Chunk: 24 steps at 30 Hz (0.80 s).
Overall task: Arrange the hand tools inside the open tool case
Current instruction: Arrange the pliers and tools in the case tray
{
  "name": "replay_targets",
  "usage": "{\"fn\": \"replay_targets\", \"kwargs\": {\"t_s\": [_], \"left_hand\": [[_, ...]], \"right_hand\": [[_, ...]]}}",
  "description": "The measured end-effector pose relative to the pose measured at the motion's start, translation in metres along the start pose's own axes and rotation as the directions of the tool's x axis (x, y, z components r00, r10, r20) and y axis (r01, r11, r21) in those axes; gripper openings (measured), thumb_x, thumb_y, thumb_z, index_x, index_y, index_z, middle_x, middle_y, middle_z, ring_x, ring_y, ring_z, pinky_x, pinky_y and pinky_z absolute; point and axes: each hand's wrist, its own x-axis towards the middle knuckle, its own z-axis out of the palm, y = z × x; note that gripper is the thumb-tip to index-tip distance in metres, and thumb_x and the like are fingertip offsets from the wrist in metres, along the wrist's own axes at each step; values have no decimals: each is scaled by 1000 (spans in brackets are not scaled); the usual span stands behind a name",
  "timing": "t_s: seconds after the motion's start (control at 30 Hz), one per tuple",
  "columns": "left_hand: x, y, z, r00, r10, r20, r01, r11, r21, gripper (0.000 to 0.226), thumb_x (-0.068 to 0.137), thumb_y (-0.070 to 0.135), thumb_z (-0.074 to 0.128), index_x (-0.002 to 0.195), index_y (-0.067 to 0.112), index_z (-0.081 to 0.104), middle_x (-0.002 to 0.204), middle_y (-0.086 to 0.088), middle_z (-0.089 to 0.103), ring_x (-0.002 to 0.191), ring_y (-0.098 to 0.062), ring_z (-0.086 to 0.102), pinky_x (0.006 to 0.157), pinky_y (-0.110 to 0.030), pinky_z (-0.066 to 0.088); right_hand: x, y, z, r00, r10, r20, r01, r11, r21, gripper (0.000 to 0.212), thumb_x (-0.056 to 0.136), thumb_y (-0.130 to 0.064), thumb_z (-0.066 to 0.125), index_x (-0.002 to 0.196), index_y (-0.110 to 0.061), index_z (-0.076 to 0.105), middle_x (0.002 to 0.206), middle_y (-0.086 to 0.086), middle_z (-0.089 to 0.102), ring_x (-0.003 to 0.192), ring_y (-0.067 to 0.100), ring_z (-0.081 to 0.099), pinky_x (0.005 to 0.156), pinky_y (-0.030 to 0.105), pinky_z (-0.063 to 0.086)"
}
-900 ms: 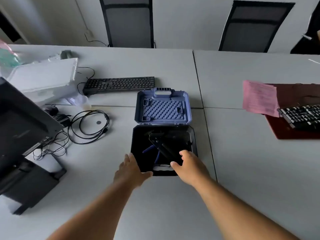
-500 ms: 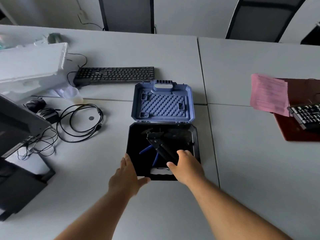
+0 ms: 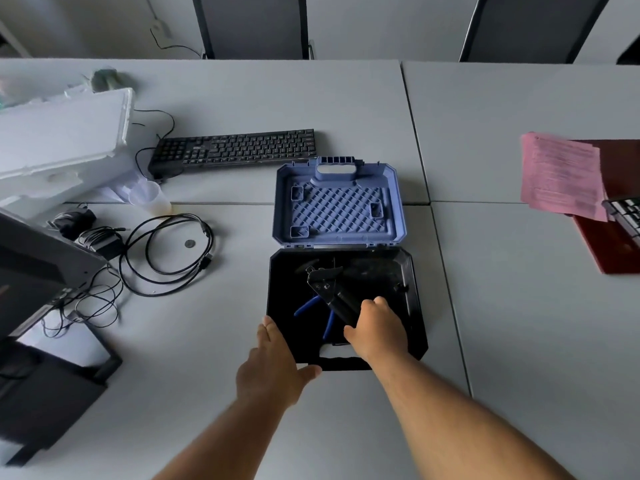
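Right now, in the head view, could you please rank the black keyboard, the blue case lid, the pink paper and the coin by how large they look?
1. Blue case lid
2. Black keyboard
3. Pink paper, though its right side is partly hidden
4. Coin, clearly smallest

Grey tables (image 3: 519, 341) butted together fill frame; two dark mesh-back chairs (image 3: 251, 26) top edge against pale wall (image 3: 381, 22).

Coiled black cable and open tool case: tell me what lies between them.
Head view: only bare grey table separates the coiled black cable from the open tool case; nothing lies between.
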Motion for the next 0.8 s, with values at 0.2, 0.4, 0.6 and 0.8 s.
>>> {"fn": "replay_targets", "kwargs": {"t_s": [0.2,0.4,0.6,0.8], "left_hand": [[-1,-1,-1,1000,19,-12,-19,1000,-12,129,68,76,66,152,9,-6,162,-7,14,127,-27,50,83,-37,52],[-2,-1,-2,1000,25,-18,-26,998,-52,130,68,74,67,151,9,-8,162,-8,15,128,-27,50,85,-37,54],[-1,-1,-2,1000,29,-10,-29,999,-26,129,69,76,64,151,9,-8,163,-7,12,129,-27,50,84,-37,53],[-1,-2,-1,1000,28,-14,-29,999,-39,129,68,76,66,151,10,-8,162,-8,14,129,-27,50,85,-38,55]], "right_hand": [[-8,19,-7,991,65,-117,-61,997,43,36,80,-43,75,86,-13,57,104,4,56,72,20,57,56,31,49],[-6,36,-12,970,209,-126,-204,978,51,43,79,-46,75,62,-16,49,98,8,62,73,26,61,56,29,45],[-2,31,4,978,186,-93,-190,981,-38,49,78,-52,76,56,-20,46,69,3,63,54,20,60,44,26,44],[-5,29,-2,975,160,-154,-169,984,-48,51,83,-61,66,94,-11,61,97,6,62,75,24,65,51,30,42]]}}
